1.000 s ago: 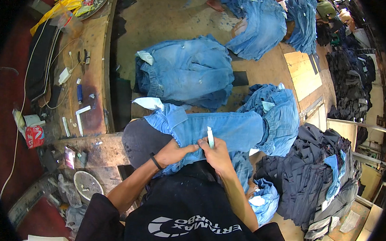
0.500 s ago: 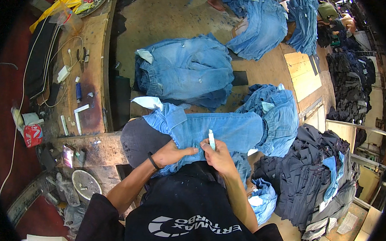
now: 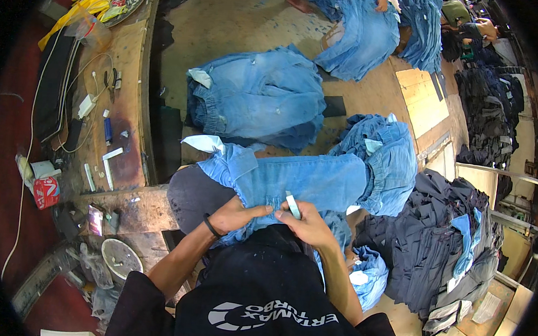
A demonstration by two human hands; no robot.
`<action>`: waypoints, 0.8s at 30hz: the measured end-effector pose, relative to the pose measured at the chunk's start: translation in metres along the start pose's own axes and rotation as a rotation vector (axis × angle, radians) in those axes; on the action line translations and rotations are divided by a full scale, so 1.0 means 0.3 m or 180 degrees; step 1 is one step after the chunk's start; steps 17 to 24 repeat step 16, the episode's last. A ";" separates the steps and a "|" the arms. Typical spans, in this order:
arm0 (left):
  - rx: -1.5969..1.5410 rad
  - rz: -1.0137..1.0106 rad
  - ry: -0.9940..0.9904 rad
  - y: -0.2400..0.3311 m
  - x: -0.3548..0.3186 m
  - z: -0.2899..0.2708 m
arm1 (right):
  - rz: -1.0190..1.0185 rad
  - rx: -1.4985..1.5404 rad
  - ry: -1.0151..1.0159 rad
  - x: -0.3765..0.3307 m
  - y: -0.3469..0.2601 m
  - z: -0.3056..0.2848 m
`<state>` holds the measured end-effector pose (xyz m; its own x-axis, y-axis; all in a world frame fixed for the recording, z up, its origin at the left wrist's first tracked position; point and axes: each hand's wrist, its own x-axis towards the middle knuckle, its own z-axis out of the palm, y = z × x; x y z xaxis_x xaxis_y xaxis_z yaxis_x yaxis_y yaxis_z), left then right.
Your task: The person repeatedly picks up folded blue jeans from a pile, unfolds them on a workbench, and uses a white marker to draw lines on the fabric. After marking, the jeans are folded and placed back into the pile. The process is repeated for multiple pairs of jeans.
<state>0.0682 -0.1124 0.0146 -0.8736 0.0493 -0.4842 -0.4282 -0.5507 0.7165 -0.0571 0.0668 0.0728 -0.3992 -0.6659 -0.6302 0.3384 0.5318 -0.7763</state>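
A blue denim trouser leg [image 3: 308, 179] lies across in front of me, drawn over a dark rounded board [image 3: 196, 194] whose end sticks out at the left. My left hand [image 3: 238, 216] grips the near edge of the denim, its thumb lying on top beside a pale frayed patch [image 3: 273, 202] and its other fingers hidden under the cloth. My right hand [image 3: 307, 224] is closed around a short, slim white tool [image 3: 292, 205] with a greyish tip, pointing away from me. Its thumb is close to the left thumb at the frayed patch; the tool's exact kind is unclear.
Denim trousers are piled ahead [image 3: 255, 99] and to the right [image 3: 383, 169]. A heap of dark trousers [image 3: 418, 239] lies farther right. The left wooden bench [image 3: 128, 98] carries pliers, cables and a blue tube. Another person's hand [image 3: 382, 1] touches denim at the far end.
My right hand has shifted slightly nearer to me, and the white tool has tilted and lowered a little. The other person's hand has come into view on the far denim.
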 end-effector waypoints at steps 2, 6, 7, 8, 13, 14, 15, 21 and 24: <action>0.0051 0.0057 -0.0029 -0.003 0.000 -0.002 | -0.0277 -0.0143 -0.0126 -0.003 0.012 0.001; 0.0341 -0.0250 -0.0041 0.003 -0.013 -0.024 | 0.0492 0.0864 -0.0225 -0.019 0.011 -0.008; 0.0272 -0.0186 -0.0040 0.004 -0.011 -0.020 | 0.0794 0.1186 -0.0235 -0.028 0.004 -0.015; 0.0265 -0.0176 -0.0009 0.007 -0.012 -0.016 | 0.0573 0.0813 -0.0166 -0.032 0.000 -0.013; 0.0386 -0.0143 0.0029 0.019 -0.013 -0.009 | -0.0296 0.0033 0.0043 -0.013 0.023 0.025; 0.0353 -0.0030 0.0035 0.024 -0.015 -0.009 | 0.0004 0.0477 0.0008 -0.011 0.029 0.018; 0.0345 0.0093 0.0061 0.024 -0.026 -0.008 | 0.0314 0.0918 -0.0039 -0.016 0.038 0.009; 0.0306 0.0084 0.0050 0.025 -0.024 -0.008 | 0.0683 0.1298 -0.0049 -0.023 0.045 -0.005; 0.0306 0.0084 0.0050 0.025 -0.024 -0.008 | 0.0683 0.1298 -0.0049 -0.023 0.045 -0.005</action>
